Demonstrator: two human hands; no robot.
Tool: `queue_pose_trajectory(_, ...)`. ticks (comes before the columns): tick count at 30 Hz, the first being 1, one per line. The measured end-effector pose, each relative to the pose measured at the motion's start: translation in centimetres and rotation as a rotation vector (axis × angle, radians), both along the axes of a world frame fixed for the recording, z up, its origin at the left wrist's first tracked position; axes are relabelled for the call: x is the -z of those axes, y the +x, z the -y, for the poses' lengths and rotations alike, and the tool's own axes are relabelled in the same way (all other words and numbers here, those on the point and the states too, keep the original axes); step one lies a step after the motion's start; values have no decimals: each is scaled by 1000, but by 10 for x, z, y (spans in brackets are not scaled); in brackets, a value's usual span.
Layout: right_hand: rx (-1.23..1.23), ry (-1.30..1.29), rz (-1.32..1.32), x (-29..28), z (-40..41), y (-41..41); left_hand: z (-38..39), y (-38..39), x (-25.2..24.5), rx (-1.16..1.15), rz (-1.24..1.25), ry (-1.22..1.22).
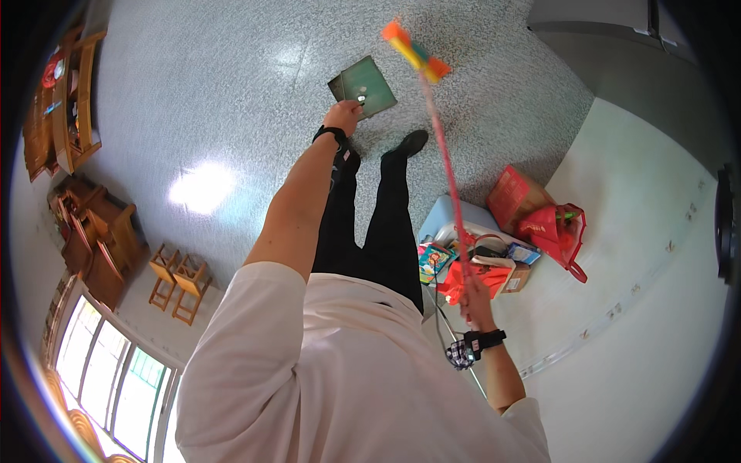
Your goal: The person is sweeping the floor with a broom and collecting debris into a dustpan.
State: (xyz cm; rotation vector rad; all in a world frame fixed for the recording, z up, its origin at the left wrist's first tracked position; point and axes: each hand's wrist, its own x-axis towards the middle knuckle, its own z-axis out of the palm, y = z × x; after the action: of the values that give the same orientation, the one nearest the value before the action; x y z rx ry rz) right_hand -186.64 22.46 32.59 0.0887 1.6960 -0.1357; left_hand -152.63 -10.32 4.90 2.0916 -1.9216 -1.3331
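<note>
Near the upper middle of the view, my left hand (345,116) is closed at the near side of a green dustpan (370,84), apparently on its upright handle. A few pale spots show on the pan; I cannot tell whether they are debris or glare. My right hand (478,304), lower right, grips the red handle (444,156) of a long broom. Its orange, yellow and green head (415,52) is blurred and lies beyond the dustpan, to the right. Whether the head touches the floor cannot be told.
Beside my right leg stands a grey-blue plastic bin (454,215) with packages and a red bag (480,280). A cardboard box (518,199) and another red bag (553,228) adjoin it. Wooden stools (188,283) and wooden furniture (101,237) line the left. Speckled floor (249,92) spreads ahead.
</note>
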Motion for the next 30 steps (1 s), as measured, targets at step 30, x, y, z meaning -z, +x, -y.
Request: queue_pose_trajectory(30,248,72,277,-67,-8,17,-11,14,5,-51,-86,-121)
